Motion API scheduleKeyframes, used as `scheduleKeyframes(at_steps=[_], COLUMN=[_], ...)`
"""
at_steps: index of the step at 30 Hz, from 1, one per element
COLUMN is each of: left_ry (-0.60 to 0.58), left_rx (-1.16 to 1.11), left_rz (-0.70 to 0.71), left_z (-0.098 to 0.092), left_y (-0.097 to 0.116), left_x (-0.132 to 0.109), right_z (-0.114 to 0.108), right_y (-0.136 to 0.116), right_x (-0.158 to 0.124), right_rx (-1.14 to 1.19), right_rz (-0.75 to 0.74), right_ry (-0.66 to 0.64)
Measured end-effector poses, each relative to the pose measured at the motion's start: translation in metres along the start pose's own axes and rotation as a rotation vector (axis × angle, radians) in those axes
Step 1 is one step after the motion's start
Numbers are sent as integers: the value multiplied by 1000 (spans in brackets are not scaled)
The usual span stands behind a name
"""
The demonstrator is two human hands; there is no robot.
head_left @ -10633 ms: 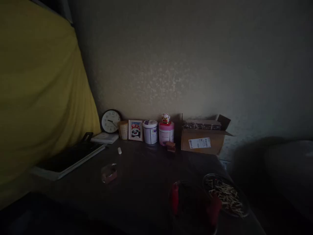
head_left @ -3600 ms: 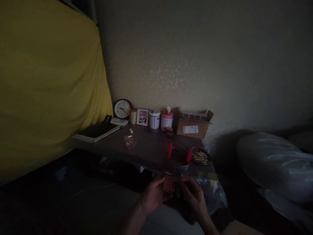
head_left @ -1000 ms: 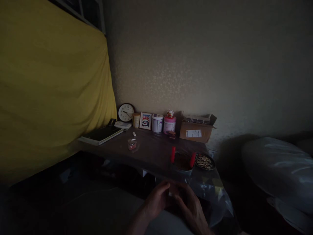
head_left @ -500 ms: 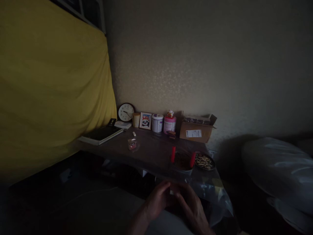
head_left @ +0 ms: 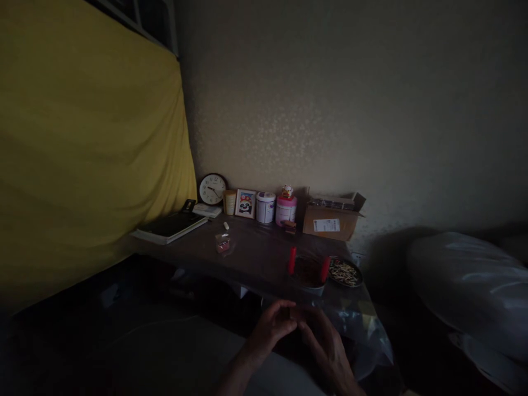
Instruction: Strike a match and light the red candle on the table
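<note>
My left hand (head_left: 273, 328) and my right hand (head_left: 323, 338) meet low in the dim view, just in front of the dark table's near edge (head_left: 247, 286). Their fingertips are pinched together around something small that the darkness hides. Directly beyond them on the table stands a round bowl with two red handles (head_left: 307, 271). To its right is a dish of matchsticks (head_left: 345, 273).
Along the wall stand a clock (head_left: 213, 189), a framed panda picture (head_left: 245, 203), two tubs (head_left: 265, 207) and an open cardboard box (head_left: 330, 222). A book (head_left: 169, 226) lies at the left by a yellow curtain (head_left: 82, 154). A plastic-wrapped bundle (head_left: 466, 286) fills the right.
Earlier my hands held a small brown box; now it is out of sight and the fingertips pinch closer together. The view has barely shifted in the last second.
</note>
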State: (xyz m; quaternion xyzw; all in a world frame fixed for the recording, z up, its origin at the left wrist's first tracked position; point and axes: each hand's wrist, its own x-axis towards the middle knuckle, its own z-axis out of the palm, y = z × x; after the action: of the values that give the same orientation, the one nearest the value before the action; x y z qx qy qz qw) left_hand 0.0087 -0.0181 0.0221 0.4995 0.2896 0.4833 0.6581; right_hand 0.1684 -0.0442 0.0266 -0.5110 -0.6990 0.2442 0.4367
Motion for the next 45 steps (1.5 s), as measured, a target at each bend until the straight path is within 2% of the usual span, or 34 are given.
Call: scheduleKeyframes(at_steps=[19, 32, 45], left_ry=[-9, 6, 18], left_rx=[5, 60, 62], left_rz=[41, 17, 14], left_z=[0, 4, 4], left_y=[-5, 2, 0], left_x=[1, -2, -2], right_z=[-1, -3, -2], right_y=[-2, -12, -8], right_x=[1, 1, 1], right_rx=[38, 51, 36], right_rz=[17, 1, 11], right_ry=[-27, 38, 7])
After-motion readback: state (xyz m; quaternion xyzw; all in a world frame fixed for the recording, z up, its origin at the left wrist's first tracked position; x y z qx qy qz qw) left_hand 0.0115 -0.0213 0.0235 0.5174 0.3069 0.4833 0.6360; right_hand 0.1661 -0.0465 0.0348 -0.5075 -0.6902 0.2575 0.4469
